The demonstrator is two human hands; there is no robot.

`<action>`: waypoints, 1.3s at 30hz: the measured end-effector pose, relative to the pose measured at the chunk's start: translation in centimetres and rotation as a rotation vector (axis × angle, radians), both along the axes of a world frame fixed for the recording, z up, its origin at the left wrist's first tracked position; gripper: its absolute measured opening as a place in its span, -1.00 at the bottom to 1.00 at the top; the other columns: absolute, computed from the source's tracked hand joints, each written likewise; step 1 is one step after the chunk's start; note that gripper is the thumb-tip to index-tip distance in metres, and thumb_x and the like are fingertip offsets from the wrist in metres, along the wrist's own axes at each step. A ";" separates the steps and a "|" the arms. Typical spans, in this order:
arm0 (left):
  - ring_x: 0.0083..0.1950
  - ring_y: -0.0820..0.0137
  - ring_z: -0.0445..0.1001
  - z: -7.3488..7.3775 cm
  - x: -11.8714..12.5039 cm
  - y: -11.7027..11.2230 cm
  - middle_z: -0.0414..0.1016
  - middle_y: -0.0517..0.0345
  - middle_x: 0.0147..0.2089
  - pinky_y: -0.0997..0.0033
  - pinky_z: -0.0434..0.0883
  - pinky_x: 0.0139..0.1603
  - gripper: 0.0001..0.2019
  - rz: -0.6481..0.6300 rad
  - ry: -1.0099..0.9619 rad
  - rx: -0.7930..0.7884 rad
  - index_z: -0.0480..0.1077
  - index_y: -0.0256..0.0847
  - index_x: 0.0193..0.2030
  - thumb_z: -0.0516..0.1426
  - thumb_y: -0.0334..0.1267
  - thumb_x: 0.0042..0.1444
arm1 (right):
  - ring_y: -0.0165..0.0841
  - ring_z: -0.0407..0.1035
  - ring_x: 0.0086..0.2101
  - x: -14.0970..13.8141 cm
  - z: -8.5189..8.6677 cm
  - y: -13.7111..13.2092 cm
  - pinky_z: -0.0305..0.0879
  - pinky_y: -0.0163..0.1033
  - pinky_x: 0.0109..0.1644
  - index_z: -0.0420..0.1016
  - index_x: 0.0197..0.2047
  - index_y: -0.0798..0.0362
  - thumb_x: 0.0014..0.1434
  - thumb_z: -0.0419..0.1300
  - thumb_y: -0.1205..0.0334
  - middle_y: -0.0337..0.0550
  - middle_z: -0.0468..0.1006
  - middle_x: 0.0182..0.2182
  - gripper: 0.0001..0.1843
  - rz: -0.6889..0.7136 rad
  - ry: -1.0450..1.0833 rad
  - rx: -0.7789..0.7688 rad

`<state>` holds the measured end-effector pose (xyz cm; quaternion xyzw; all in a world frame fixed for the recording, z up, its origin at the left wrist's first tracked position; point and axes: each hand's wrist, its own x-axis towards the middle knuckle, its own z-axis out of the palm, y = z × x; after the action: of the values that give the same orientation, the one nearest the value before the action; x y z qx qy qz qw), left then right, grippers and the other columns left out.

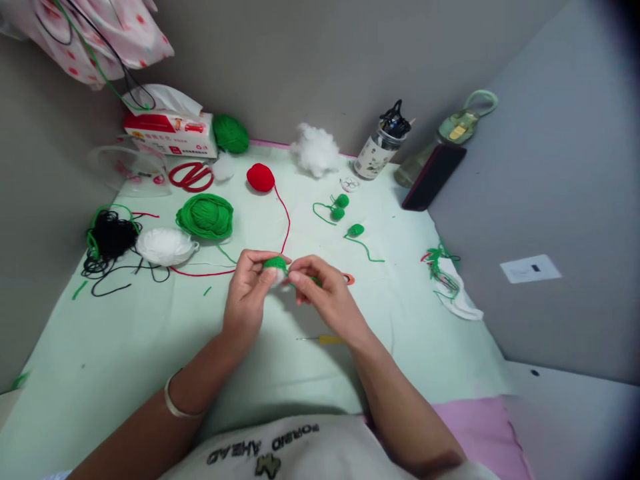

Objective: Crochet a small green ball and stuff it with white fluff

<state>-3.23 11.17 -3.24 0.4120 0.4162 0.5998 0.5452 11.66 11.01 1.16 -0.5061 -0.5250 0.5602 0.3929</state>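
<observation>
Over the middle of the pale green cloth (125, 360), both my hands meet around a small green crocheted piece (275, 263) with white stuffing showing under it. My left hand (247, 293) pinches the piece from the left. My right hand (320, 287) has its fingers closed at the piece's right side, pressing at the stuffing. A yellow-handled crochet hook (325, 339) lies on the cloth just below my right wrist. Red yarn (286, 220) runs from a red ball (261, 177) toward my hands.
A green yarn skein (205, 216), white yarn (163, 246) and black yarn (111, 237) lie left. Red scissors (191, 176), a tissue box (170, 133), a white stuffing tuft (316, 149), small green crocheted bits (340, 205), a jar (379, 152), a phone (434, 177) and a bottle (457, 128) stand behind.
</observation>
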 end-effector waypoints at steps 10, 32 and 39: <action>-0.05 0.31 0.58 0.1 0.6 -0.5 0.63 0.04 -0.04 0.30 0.50 -0.02 -0.82 -0.059 0.038 0.033 0.41 -0.14 -0.04 0.25 -0.19 0.28 | -0.47 0.01 -0.50 -0.7 -0.6 -0.1 -0.01 -0.29 -0.40 0.41 -0.53 0.06 0.20 0.27 -0.14 -0.37 0.14 -0.60 -0.52 -0.072 -0.071 0.023; -0.36 0.40 0.53 0.4 0.4 0.1 0.61 0.21 -0.35 0.41 0.44 -0.28 -0.86 -0.029 0.016 -0.077 0.37 -0.14 -0.25 0.28 -0.23 0.19 | -0.40 0.27 -0.52 -0.8 -1.2 -1.3 0.08 -0.29 -0.37 0.51 -0.32 0.04 0.42 0.06 0.19 -0.22 0.50 -0.54 -0.70 0.062 -0.660 0.488; -0.25 0.36 0.59 0.4 0.7 0.0 0.63 0.15 -0.24 0.35 0.49 -0.16 -0.82 -0.099 -0.014 -0.072 0.38 -0.12 -0.16 0.27 -0.13 0.24 | -0.45 0.17 -0.55 -0.8 -1.5 -0.8 0.02 -0.29 -0.40 0.50 -0.41 0.00 0.33 0.20 0.09 -0.32 0.40 -0.60 -0.71 -0.122 -0.495 0.341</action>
<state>-2.54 11.13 -2.89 0.4080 0.4128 0.5595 0.5916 10.86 10.20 -0.32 -0.5847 -0.6599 0.2991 0.3649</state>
